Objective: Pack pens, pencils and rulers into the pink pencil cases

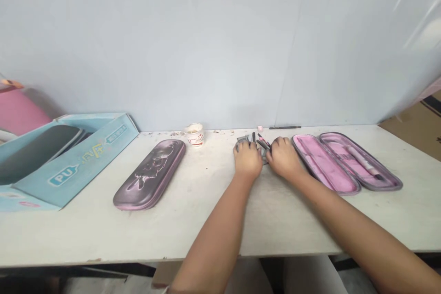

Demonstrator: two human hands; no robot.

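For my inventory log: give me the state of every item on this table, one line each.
Zip case: open, pink lining showing, slim item inside.
Second zip case: zipped shut, lying flat.
Blue cardboard box: open, dark case inside.
Paper cup: upright.
Left hand: over small dark implements.
Right hand: over the same pile.

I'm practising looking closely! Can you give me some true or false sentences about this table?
1. The left hand and right hand are both at a small pile of pens. True.
2. The open zip case is to the left of the hands. False: it is to their right.
3. A paper cup stands near the back of the table. True.
4. The blue box is on the floor. False: it is at the table's left end.
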